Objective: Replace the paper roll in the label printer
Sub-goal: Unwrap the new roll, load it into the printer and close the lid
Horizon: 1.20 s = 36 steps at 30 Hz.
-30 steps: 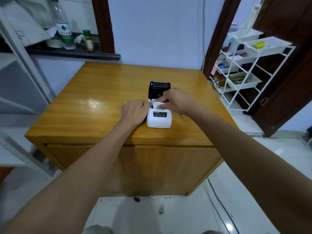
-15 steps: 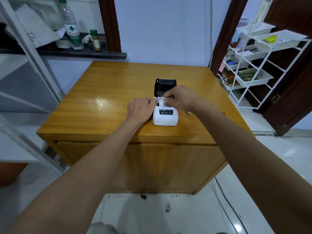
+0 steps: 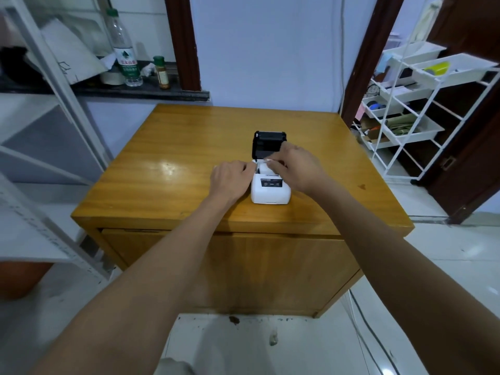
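Observation:
A small white label printer (image 3: pixel 270 192) stands on the wooden table (image 3: pixel 189 147) with its black lid (image 3: pixel 268 143) flipped up at the back. My left hand (image 3: pixel 230 180) rests against the printer's left side, thumb at the open compartment's edge. Over that compartment my right hand (image 3: pixel 295 169) reaches in, its fingertips pinched on the white paper roll (image 3: pixel 266 167), of which only a sliver shows. The rest of the roll and the bay are hidden by my fingers.
A metal shelf frame (image 3: pixel 54 109) stands to the left. On the dark ledge (image 3: pixel 121 90) behind sit a water bottle (image 3: pixel 123 50) and a small jar (image 3: pixel 161 73). A white wire rack (image 3: pixel 411 104) with trays stands at the right by a dark door.
Both hands stay at the printer; my right fingers have shifted slightly over the open compartment. The view has moved a little, the printer has not.

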Each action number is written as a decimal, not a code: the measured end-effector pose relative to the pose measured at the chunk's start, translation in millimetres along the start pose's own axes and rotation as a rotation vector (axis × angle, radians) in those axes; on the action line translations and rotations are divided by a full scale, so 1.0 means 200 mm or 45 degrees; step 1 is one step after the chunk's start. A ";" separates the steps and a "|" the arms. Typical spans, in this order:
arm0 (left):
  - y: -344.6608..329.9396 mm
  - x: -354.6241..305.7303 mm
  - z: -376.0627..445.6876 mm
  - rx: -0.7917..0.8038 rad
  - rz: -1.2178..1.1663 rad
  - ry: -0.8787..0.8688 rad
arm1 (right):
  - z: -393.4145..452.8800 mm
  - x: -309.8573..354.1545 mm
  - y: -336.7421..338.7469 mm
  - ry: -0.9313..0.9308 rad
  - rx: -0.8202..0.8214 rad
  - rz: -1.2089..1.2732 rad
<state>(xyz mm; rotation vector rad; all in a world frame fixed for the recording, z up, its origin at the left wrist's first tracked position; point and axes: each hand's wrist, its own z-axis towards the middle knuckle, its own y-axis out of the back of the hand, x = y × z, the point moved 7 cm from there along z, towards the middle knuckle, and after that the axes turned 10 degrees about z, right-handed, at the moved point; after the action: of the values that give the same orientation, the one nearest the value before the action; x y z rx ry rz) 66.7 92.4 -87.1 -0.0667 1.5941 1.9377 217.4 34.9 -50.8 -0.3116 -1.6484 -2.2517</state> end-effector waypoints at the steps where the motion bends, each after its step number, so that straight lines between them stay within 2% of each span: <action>1: 0.00 0.00 0.00 0.004 -0.003 0.003 | -0.02 0.01 0.01 0.015 -0.023 -0.057; 7: -0.01 0.01 0.00 0.005 -0.043 0.006 | -0.13 0.08 0.00 0.149 -0.045 -0.079; 13: -0.02 0.03 0.01 0.014 -0.052 0.040 | -0.26 0.10 -0.04 0.078 0.030 -0.064; 19: -0.04 0.05 0.02 0.047 -0.062 0.053 | -0.35 0.13 -0.02 0.133 -0.067 -0.055; 24: -0.03 0.04 0.02 0.077 -0.145 -0.037 | -0.39 0.13 -0.05 0.122 -0.085 -0.132; 27: -0.04 0.04 0.02 0.111 -0.087 -0.081 | -0.39 0.13 -0.04 0.131 -0.120 -0.139; 36: -0.05 0.07 0.03 0.104 -0.241 -0.060 | -0.43 0.11 -0.01 0.104 -0.231 0.081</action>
<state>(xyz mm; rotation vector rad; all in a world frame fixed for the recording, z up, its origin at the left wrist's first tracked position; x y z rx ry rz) 62.3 103.4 -99.4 -0.1324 1.5747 1.7162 197.5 -48.5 -71.0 -0.3071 -1.3776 -2.3377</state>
